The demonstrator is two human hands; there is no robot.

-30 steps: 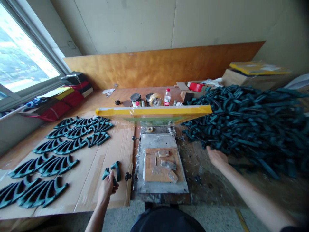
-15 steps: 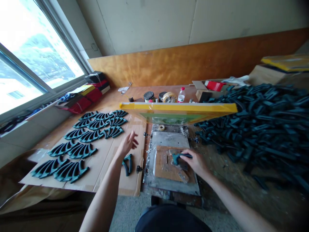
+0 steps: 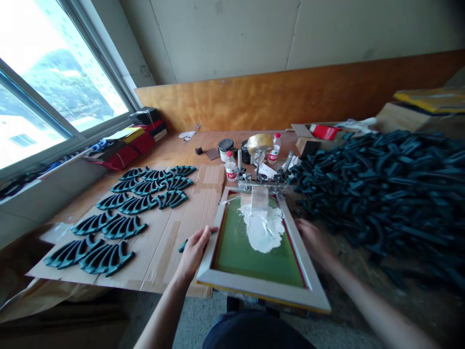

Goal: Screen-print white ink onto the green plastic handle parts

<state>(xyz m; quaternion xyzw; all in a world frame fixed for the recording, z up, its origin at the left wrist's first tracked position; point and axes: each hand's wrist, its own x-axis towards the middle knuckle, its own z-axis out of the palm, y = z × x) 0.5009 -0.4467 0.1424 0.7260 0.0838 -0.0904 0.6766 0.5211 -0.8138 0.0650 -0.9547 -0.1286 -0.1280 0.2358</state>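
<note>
A screen frame (image 3: 321, 294) with green mesh lies lowered in front of me, white paste and a clear strip on its mesh. My left hand (image 3: 196, 249) is closed on the frame's left edge. On the other side, my right hand (image 3: 308, 235) is beside the frame's right edge, blurred, its fingers partly hidden behind the rim. A dark green handle-shaped part (image 3: 182, 246) shows partly behind my left hand, on the cardboard (image 3: 160, 252). Rows of similar parts (image 3: 107, 257) lie fanned on the cardboard to the left.
A large heap of dark green parts (image 3: 381, 194) covers the right side. Behind the frame stand two bottles (image 3: 230, 167), jars (image 3: 225, 149) and a tape roll (image 3: 260, 141) above a metal clamp (image 3: 261, 183). Red boxes (image 3: 125, 156) sit by the window.
The raised frame has come down over the base plate, hiding it and the part there. My right hand has left that part for the frame's right side; my left hand has taken the left edge.
</note>
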